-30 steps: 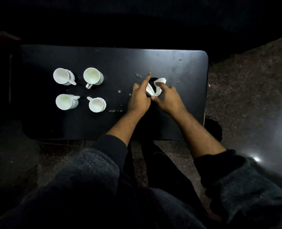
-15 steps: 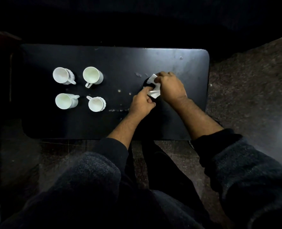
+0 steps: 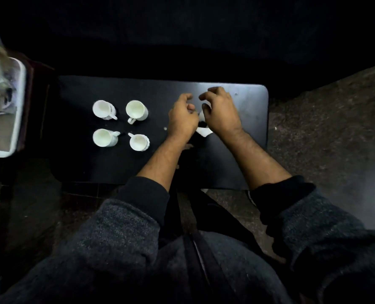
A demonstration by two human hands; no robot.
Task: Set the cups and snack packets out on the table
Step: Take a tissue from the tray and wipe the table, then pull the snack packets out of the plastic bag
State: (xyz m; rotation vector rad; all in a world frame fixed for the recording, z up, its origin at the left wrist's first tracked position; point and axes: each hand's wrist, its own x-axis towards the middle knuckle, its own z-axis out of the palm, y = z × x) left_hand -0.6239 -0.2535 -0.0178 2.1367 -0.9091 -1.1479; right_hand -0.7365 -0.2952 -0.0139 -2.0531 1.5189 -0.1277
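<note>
Several white cups stand in a square on the left half of the black table: far left cup, far right cup, near left cup, near right cup. Right of them lies a small white packet, mostly hidden under my hands. My left hand and my right hand are side by side over it, fingers curled, pinching the packet between them. Only its lower corner and a sliver between the thumbs show.
A white-rimmed tray holding blurred items stands off the table's left end. Crumbs dot the tabletop near the packet. Dark floor surrounds the table, and my dark-sleeved arms and lap fill the foreground.
Both hands have shifted over the white packet, now covering most of it. The view has swung, bringing the tray at the left into sight. The cups have not moved.
</note>
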